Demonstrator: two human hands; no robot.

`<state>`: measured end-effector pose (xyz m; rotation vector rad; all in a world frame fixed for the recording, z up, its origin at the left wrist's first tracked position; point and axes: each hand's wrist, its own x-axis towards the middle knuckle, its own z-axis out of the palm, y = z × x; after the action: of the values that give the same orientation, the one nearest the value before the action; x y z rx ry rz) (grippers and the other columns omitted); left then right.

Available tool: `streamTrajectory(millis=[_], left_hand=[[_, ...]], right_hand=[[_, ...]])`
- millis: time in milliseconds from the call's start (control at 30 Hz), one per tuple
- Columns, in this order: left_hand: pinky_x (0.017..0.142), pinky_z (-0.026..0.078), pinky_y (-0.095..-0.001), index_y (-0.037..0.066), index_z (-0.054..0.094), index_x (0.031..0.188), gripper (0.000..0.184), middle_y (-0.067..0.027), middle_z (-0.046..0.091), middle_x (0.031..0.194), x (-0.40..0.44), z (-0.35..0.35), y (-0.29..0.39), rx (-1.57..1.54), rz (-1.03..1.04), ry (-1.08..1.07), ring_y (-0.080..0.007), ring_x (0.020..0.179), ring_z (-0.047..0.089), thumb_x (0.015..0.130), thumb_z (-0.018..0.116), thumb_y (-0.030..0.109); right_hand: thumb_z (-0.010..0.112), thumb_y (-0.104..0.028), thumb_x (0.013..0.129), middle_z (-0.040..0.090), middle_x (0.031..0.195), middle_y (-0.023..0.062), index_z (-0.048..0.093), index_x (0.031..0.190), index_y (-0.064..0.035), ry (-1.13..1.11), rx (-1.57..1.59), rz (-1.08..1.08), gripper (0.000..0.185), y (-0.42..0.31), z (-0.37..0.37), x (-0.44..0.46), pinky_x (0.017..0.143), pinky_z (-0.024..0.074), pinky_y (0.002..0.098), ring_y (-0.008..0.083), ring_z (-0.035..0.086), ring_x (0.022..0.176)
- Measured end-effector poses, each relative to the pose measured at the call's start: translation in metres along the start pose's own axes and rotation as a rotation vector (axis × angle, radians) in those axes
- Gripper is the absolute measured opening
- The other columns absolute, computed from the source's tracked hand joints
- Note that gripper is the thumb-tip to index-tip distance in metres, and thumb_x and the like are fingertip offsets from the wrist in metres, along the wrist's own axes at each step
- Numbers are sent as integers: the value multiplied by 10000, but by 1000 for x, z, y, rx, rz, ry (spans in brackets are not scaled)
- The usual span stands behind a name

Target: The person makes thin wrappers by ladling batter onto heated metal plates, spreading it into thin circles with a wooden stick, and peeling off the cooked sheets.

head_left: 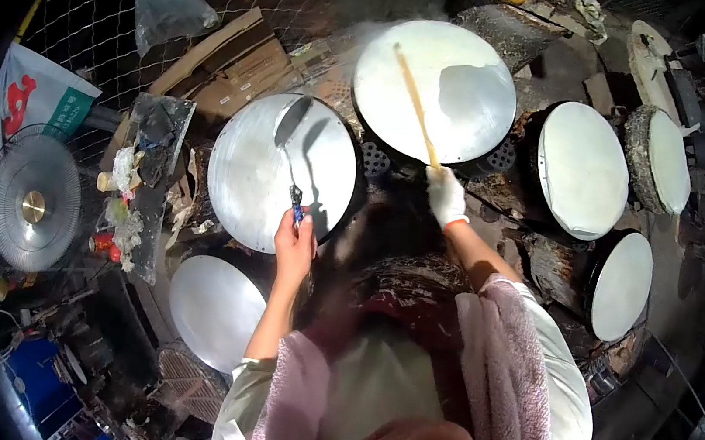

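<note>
My bare left hand (295, 244) is closed round the blue handle of a metal ladle (292, 123), whose bowl hangs over the far part of a round metal plate (243, 176). A dark shadow of the ladle falls on that plate. My right hand (446, 198), in a white glove with an orange cuff, grips the near end of a long wooden stick (416, 100). The stick reaches across a larger round plate (390, 57), which bears a pale layer with a greyer patch at its right.
More round plates lie at the right (583, 169), (623, 287) and lower left (216, 313). A fan (33, 205) and a cluttered board (152, 235) stand at the left. Flattened cardboard (234, 74) leans near wire netting behind.
</note>
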<state>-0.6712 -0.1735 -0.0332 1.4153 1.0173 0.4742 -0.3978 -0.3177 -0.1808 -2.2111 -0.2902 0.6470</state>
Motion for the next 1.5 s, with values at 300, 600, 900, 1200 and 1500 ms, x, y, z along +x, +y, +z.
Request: streamTrajectory(millis=[300,600,900,1200,1500], left_hand=[[384,297,-233,-10,497,1094,215,22,410,571,-22,19,-3,-6,-58,163,-63,408,357,1008,473,186],[385,302,-229,14,508,1082,168,15,439,600,-29,93,15,-90,-83,203,-59,429,369,1000,483,158],[379,294,-223,5,499,1071,166,17,428,613,-59,146,34,-40,-133,272,-55,429,370,998,484,154],[372,290,-230,7,512,1075,173,14,435,576,-61,156,23,-55,-167,325,-72,412,374,993,489,158],[381,308,-230,10,511,1068,159,6,425,577,-38,166,37,-91,-177,280,-83,412,384,991,486,147]], right_hand=[[503,-425,954,671,853,204,610,971,-62,-201,-198,-165,379,-6,-25,-12,692,514,442,395,653,816],[521,-387,939,645,773,217,614,921,18,-76,-22,-121,416,-3,-131,41,643,490,426,397,631,733],[536,-391,938,613,686,197,567,903,-51,-7,-502,-441,343,37,-184,97,529,454,467,392,614,627],[516,-420,945,616,644,141,616,916,-80,-101,-287,-520,355,73,-194,64,538,458,447,311,606,577],[499,-448,933,630,717,212,608,1058,-53,-172,-170,-344,429,59,-187,101,586,456,482,381,629,675]])
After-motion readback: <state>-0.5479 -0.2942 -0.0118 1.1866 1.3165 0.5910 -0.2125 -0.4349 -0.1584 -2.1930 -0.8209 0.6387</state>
